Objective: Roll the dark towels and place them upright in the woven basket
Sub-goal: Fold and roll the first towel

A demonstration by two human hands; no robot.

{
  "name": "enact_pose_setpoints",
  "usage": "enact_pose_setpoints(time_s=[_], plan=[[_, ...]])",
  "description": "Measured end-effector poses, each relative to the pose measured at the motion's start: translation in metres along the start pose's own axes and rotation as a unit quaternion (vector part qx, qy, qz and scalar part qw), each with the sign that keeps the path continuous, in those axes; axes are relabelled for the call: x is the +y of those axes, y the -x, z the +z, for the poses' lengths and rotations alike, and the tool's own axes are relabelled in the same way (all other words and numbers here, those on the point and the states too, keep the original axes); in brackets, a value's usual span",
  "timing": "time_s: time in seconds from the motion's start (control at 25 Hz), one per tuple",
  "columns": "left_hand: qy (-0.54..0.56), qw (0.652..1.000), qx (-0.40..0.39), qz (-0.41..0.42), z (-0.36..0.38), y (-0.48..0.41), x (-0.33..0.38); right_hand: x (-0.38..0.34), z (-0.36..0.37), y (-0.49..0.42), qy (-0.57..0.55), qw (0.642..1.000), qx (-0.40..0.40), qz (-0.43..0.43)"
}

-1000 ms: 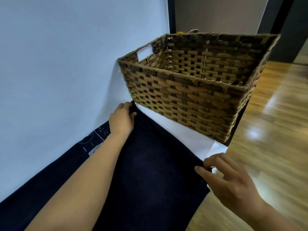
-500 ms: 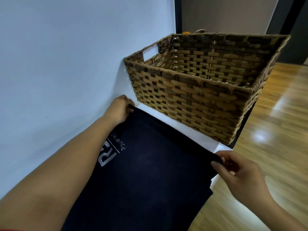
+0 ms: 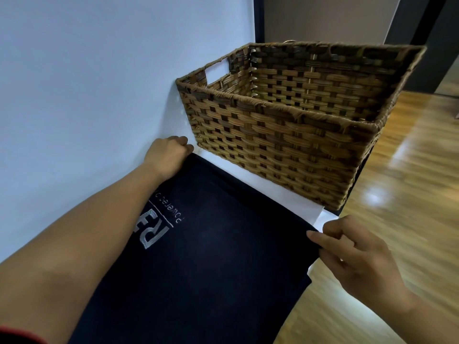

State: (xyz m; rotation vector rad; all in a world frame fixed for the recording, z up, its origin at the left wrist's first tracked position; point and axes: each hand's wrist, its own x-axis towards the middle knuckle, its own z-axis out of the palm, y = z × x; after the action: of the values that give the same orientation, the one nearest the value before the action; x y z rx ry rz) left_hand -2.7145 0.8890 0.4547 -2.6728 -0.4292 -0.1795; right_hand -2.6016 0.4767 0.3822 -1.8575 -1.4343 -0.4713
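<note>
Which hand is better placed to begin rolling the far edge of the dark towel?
Probably the right hand: it pinches the far corner of the dark towel at the open table edge. The left hand grips the other corner, crowded between wall and woven basket.

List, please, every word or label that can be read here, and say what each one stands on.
"RE": large white letters, upside down to the camera, on the dark towel; anything further is hidden under the left forearm.
Smaller white line beside them: perhaps "powered", too blurred to be sure.
Woven basket: no text.
</note>
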Motion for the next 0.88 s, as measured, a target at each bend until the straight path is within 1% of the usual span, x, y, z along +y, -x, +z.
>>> enact_pose_setpoints(time_s=[0.08, 0.16, 0.28, 0.48, 0.56, 0.72, 0.8, 0.88], plan=[[0.016, 1.000, -0.015, -0.013, 0.004, 0.010, -0.001, 0.000, -0.001, 0.000, 0.041, 0.996, -0.017, -0.073], [0.033, 0.999, -0.019, -0.028, 0.013, 0.017, 0.004, 0.000, -0.001, 0.000, 0.068, 0.991, -0.050, -0.105], [0.064, 0.996, 0.003, -0.068, 0.018, 0.016, 0.010, -0.002, 0.000, -0.001, 0.089, 0.982, -0.100, -0.136], [0.144, 0.987, -0.030, -0.065, 0.024, 0.026, 0.007, -0.005, -0.005, -0.012, 0.084, 0.976, -0.137, -0.148], [0.151, 0.986, -0.032, -0.055, 0.026, 0.031, 0.002, -0.005, -0.002, -0.007, 0.077, 0.981, -0.132, -0.116], [0.200, 0.975, -0.074, -0.060, 0.016, 0.029, -0.005, -0.022, 0.005, 0.006, 0.021, 0.996, -0.089, 0.019], [0.204, 0.971, -0.103, -0.066, 0.008, 0.020, -0.006, -0.033, 0.004, 0.002, -0.007, 0.994, -0.080, 0.072], [0.204, 0.967, -0.126, -0.083, 0.001, 0.008, -0.006, -0.040, 0.002, -0.014, -0.055, 0.984, -0.066, 0.157]])
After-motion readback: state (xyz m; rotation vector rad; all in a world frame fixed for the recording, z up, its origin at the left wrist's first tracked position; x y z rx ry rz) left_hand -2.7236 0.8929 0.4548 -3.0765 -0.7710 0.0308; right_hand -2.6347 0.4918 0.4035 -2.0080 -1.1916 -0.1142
